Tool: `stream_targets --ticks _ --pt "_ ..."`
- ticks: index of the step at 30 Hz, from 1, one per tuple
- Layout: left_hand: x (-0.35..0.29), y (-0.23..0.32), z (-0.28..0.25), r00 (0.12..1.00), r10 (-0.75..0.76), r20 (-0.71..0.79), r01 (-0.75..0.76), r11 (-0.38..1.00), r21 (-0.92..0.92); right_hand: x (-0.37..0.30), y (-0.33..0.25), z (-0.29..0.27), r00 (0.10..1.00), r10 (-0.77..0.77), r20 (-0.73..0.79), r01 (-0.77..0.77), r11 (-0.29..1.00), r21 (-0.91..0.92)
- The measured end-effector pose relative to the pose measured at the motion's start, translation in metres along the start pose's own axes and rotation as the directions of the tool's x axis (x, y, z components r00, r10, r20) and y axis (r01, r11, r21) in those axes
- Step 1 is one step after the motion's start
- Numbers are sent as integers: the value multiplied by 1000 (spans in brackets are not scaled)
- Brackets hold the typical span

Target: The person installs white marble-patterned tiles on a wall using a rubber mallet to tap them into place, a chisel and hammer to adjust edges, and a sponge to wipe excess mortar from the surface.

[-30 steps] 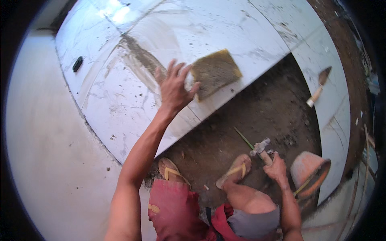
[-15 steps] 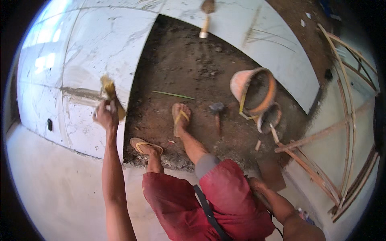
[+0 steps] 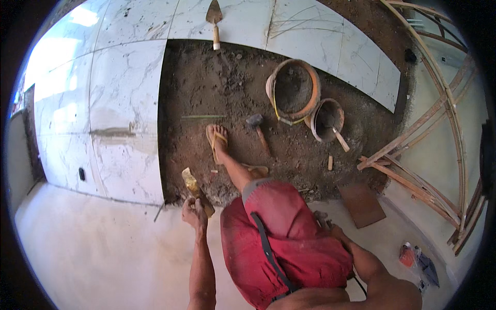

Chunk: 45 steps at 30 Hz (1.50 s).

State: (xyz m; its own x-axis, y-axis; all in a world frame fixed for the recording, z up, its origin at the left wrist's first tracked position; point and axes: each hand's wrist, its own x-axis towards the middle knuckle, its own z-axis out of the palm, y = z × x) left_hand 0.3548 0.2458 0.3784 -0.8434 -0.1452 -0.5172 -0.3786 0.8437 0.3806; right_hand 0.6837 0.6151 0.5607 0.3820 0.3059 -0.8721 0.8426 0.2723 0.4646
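My left hand point(image 3: 195, 213) is closed on a crumpled yellow-and-brown piece point(image 3: 190, 182), whose kind I cannot make out; it is above the border of the soil and the pale floor. At my right thigh, my right hand point(image 3: 335, 231) is closed round something greyish, too hidden to name. Tiles point(image 3: 124, 77) with grey veins lie to the left and at the back, a grey-brown smear point(image 3: 112, 132) across one of them. A mallet point(image 3: 258, 126) rests on the bare soil point(image 3: 222, 88) ahead of my foot.
On the back tiles lies a trowel point(image 3: 215, 20). Right of the mallet are a mortar-filled bucket point(image 3: 314, 82) and a smaller container point(image 3: 338, 111) with a handle sticking out. A brown square point(image 3: 361, 205) and wooden framing point(image 3: 408, 188) are at right; a small black object point(image 3: 81, 173) sits at left.
My left hand has come back from over the smeared tile toward my body, still holding the yellow-and-brown piece. My view and my stance have shifted to the left.
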Motion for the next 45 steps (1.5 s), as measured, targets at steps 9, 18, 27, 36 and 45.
stream_targets --ticks 9,18,27,36,45 --pt "-125 7 -33 981 8 -194 -8 1000 -1 19 53 -32 957 -288 35 288 958 13" --pt "-181 67 40 996 44 -81 -53 993 -108 81 162 -107 927 -299 -226 356 891 281" --pt "-230 180 189 963 153 223 -132 985 -107 244 209 -224 921 -182 -343 242 960 138" --pt "-327 348 362 827 214 519 -103 967 -235 367 195 -257 918 -393 51 134 430 893" --pt "-389 475 504 602 394 695 -334 914 -229 327 198 -294 818 -539 -200 243 9 970"
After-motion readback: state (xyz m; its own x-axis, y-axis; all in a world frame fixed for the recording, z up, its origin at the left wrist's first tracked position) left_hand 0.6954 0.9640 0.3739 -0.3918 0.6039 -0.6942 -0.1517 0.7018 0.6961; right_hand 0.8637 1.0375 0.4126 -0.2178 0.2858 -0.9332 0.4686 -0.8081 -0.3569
